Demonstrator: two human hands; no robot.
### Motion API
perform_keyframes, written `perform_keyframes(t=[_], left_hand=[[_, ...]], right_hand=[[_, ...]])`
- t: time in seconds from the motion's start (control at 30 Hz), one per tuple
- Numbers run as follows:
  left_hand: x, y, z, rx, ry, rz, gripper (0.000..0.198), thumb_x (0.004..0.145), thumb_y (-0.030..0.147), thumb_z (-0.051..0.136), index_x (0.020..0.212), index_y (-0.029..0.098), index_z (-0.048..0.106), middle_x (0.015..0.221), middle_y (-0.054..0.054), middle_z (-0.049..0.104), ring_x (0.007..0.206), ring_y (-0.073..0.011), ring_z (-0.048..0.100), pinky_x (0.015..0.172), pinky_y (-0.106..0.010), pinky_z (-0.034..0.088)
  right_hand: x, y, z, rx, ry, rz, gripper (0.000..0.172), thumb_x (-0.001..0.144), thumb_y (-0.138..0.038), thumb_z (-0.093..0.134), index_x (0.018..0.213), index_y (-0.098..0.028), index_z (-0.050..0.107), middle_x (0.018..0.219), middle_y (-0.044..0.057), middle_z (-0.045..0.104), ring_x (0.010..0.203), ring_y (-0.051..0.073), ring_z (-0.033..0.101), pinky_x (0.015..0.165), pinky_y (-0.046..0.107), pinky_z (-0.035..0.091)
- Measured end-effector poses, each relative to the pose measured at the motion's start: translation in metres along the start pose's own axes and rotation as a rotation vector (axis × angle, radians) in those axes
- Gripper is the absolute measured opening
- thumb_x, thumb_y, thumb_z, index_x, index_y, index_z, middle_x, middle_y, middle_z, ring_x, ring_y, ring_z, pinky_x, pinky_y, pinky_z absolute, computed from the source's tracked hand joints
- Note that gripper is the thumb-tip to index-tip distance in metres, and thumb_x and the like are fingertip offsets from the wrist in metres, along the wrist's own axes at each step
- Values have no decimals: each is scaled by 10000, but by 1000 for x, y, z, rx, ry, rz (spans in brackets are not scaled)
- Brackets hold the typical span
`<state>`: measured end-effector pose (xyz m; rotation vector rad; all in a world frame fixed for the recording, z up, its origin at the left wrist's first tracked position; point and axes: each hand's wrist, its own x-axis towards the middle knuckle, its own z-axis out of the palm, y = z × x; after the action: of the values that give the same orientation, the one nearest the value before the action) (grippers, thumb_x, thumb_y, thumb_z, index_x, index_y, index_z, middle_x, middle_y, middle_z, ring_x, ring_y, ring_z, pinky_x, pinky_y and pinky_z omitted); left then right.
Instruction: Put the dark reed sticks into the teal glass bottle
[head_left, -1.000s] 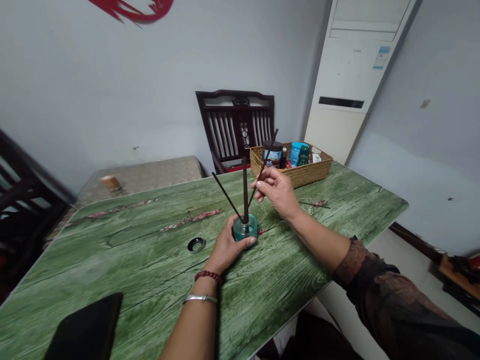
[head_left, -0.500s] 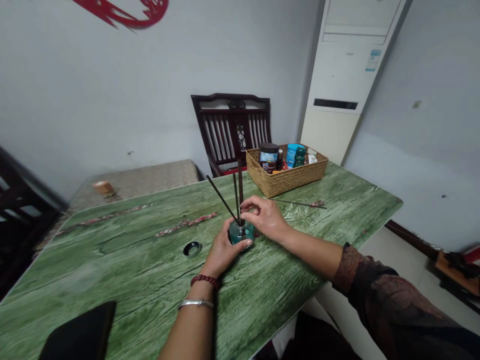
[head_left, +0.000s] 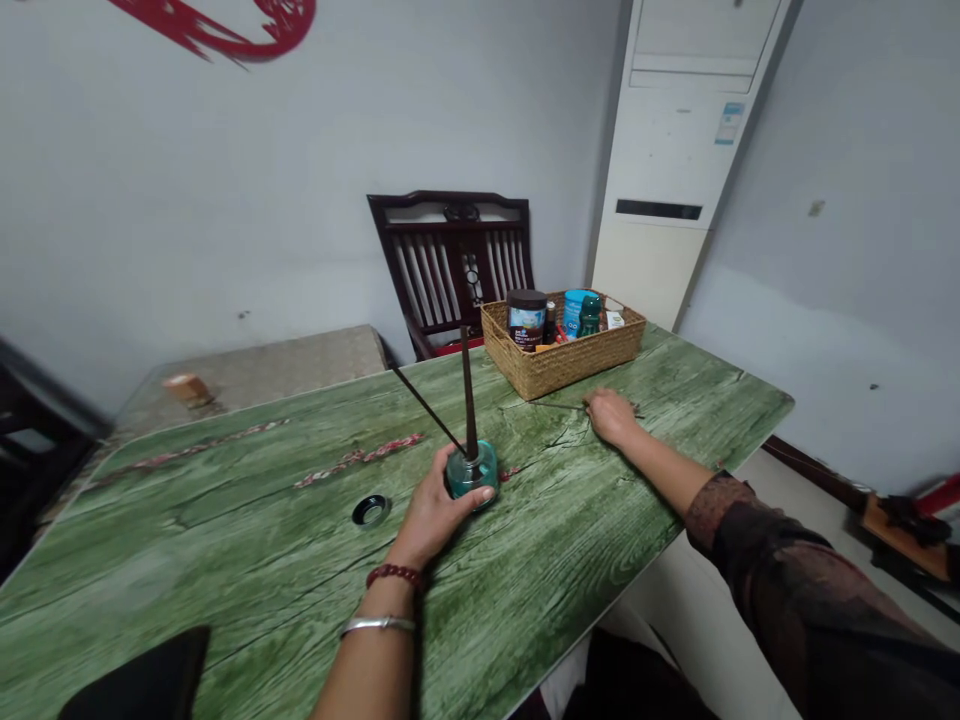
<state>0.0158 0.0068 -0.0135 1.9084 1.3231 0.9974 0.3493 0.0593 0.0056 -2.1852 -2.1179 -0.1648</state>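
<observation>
The bottle [head_left: 472,472] is partly hidden by the left hand [head_left: 431,515]. The black slab [head_left: 139,685] and the right sleeve [head_left: 795,590] are cut off by the frame edges, and the label [head_left: 526,325] on the jar [head_left: 526,298] in the basket [head_left: 559,372] is too small to be read.

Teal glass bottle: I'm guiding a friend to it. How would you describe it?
On the green wood-grain table, look in front of the woven basket. The teal glass bottle stands there in the left hand, set apart by two dark reeds rising from it.
</observation>
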Motion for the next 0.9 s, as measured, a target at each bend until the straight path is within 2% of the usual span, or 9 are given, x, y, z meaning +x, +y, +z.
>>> perform_keyframes(t=[0.2, 0.37, 0.47, 0.53, 0.57, 0.63, 0.7, 0.8, 0.9], left_hand=[[0, -3, 1, -1, -26, -3, 764, 697, 512, 754, 1319, 189, 450, 1234, -118, 648, 1106, -299, 634, 1006, -474, 471], [0, -2, 1, -36, -14, 20, 748, 685, 502, 767, 1301, 195, 472, 1224, -105, 656, 1110, -296, 633, 1011, -473, 468], [-1, 1, 1, -35, -7, 9, 751, 673, 500, 772, 1298, 199, 485, 1189, -94, 676, 1079, -295, 648, 984, -472, 485], [-1, 3, 1, -34, 1, 1, 760, 661, 492, 777, 1299, 196, 487, 1174, -89, 685, 1066, -292, 655, 970, -462, 492], [-1, 3, 1, -35, 4, -3, 762, 658, 489, 777, 1298, 193, 489, 1164, -87, 689, 1057, -289, 659, 963, -455, 495], [-2, 3, 1, -36, 7, 0, 756, 658, 487, 776, 1292, 187, 496, 1151, -84, 694, 1043, -282, 663, 949, -440, 500], [-2, 2, 1, -35, 4, 12, 740, 665, 488, 773, 1284, 185, 503, 1157, -85, 690, 1045, -278, 660, 948, -432, 498], [-2, 0, 2, -24, 1, 21, 734, 676, 491, 771, 1286, 187, 496, 1188, -95, 674, 1064, -282, 647, 958, -436, 488], [-2, -2, 3, -16, 13, 10, 740, 672, 496, 773, 1284, 188, 492, 1186, -104, 669, 1063, -295, 643, 948, -448, 488]], right_hand=[[-2, -7, 5, -23, -28, -25, 305, 958, -143, 429, 1074, -91, 707, 1113, 230, 683, 1077, 272, 639, 841, 320, 468], [-18, -10, -12, 31, 26, -84, 277, 973, -207, 444, 1133, -148, 662, 1045, 173, 725, 977, 244, 679, 817, 312, 464], [-21, -14, -34, 345, 212, -121, 209, 923, -217, 509, 1067, -179, 657, 964, 99, 739, 895, 205, 681, 800, 297, 469], [-21, -22, -54, 705, 344, -153, 162, 873, -226, 549, 995, -177, 644, 874, 60, 730, 791, 175, 668, 749, 286, 486], [-22, -29, -64, 891, 370, -178, 144, 858, -252, 564, 966, -180, 628, 844, 44, 723, 729, 160, 654, 704, 279, 496], [-25, -46, -85, 1236, 343, -250, 156, 841, -331, 598, 918, -196, 582, 818, 21, 715, 626, 134, 619, 603, 262, 501], [-32, -66, -102, 1473, 284, -324, 218, 828, -399, 634, 897, -212, 546, 834, 11, 718, 591, 116, 606, 550, 246, 501], [-42, -97, -116, 1615, 222, -390, 291, 803, -452, 686, 888, -222, 531, 841, 3, 721, 600, 103, 611, 554, 234, 520], [-48, -120, -116, 1647, 133, -438, 333, 789, -482, 709, 893, -223, 529, 827, 1, 714, 611, 104, 620, 571, 243, 541]])
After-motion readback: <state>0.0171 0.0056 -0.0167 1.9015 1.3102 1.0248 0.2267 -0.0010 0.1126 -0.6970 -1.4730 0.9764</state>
